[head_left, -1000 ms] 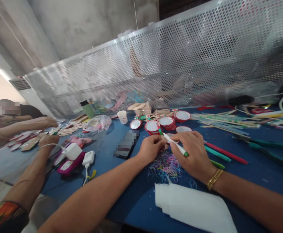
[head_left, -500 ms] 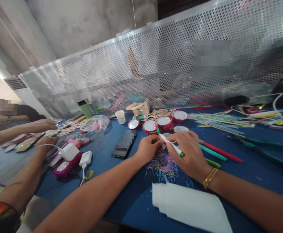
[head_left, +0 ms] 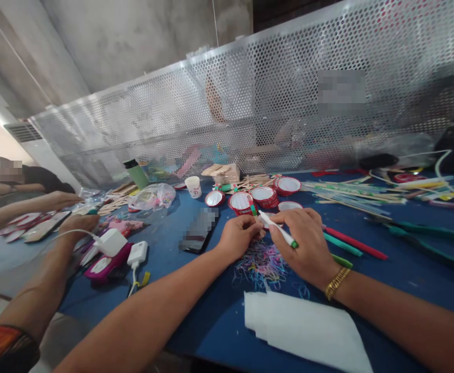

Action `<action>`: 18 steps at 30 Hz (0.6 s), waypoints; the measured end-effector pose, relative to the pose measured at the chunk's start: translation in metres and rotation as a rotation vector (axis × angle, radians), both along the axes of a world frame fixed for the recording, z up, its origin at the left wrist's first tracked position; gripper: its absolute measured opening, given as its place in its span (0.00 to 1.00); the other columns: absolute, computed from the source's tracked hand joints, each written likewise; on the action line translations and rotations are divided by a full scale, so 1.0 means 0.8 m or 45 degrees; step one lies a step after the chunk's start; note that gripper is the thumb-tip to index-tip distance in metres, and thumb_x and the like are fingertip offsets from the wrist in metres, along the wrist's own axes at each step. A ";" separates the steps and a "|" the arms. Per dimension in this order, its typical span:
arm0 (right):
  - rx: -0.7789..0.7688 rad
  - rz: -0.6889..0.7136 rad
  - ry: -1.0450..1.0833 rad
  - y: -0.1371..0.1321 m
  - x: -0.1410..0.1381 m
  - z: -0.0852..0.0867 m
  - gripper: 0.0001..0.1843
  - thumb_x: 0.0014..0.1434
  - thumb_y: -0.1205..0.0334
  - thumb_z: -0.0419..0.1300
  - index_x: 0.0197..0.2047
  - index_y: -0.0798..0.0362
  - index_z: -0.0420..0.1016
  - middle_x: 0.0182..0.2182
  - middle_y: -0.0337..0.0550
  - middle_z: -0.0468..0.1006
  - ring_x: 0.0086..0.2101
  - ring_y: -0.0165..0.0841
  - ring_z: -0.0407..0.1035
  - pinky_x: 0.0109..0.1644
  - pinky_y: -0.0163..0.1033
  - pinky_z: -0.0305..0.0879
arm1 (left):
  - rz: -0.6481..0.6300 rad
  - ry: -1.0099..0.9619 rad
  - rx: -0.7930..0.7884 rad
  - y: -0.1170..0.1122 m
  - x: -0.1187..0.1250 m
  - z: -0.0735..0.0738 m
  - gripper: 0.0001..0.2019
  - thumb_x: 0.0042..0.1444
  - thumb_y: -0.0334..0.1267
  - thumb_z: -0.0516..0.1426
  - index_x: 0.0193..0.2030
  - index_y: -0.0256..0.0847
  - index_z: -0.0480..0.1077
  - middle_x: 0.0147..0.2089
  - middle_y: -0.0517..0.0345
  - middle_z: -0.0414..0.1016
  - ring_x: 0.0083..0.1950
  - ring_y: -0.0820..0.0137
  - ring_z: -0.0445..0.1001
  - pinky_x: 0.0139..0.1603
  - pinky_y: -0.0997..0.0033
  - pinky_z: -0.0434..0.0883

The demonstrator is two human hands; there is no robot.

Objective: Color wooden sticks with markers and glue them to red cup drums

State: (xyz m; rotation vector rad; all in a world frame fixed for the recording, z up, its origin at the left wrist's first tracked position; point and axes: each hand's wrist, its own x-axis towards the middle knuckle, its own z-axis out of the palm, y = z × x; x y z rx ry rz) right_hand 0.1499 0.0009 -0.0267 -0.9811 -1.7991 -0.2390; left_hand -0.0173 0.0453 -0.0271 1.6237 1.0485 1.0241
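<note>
My left hand (head_left: 239, 235) and my right hand (head_left: 303, 242) meet over a heap of small coloured rubber bands (head_left: 260, 264) on the blue table (head_left: 406, 269). My right hand is closed on a white marker with green ends (head_left: 277, 230), which lies across its fingers. My left hand's fingers are pinched together against the marker's far end; what they pinch is too small to make out. A gold bracelet (head_left: 336, 283) sits on my right wrist. Several red-rimmed round lids (head_left: 264, 195) lie just beyond my hands.
A white folded sheet (head_left: 304, 331) lies near the front edge. A dark phone (head_left: 199, 230), chargers (head_left: 112, 242) and a pink case sit to the left, next to another person's arms (head_left: 36, 269). Coloured pens (head_left: 351, 246), wooden sticks (head_left: 351, 194) and pliers (head_left: 421, 233) lie right. A perforated metal screen (head_left: 250, 103) backs the table.
My hands have stayed together over the rubber bands, with the marker shifting only slightly. The view has drifted a little; the other person's hands moved slightly on the left.
</note>
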 end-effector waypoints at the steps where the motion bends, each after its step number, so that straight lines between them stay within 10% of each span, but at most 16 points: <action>1: 0.002 0.020 -0.003 0.000 0.000 0.000 0.05 0.65 0.61 0.55 0.40 0.50 0.71 0.35 0.41 0.79 0.39 0.38 0.70 0.51 0.47 0.55 | -0.002 0.000 -0.004 0.000 0.000 0.000 0.15 0.52 0.47 0.61 0.25 0.38 0.68 0.23 0.61 0.70 0.23 0.76 0.64 0.26 0.74 0.60; 18: -0.002 0.013 -0.024 0.000 -0.002 -0.001 0.05 0.65 0.61 0.54 0.41 0.50 0.71 0.35 0.41 0.79 0.39 0.38 0.71 0.51 0.50 0.55 | 0.023 0.015 -0.013 -0.002 0.001 0.002 0.14 0.51 0.48 0.61 0.25 0.39 0.67 0.23 0.62 0.69 0.23 0.76 0.63 0.27 0.74 0.60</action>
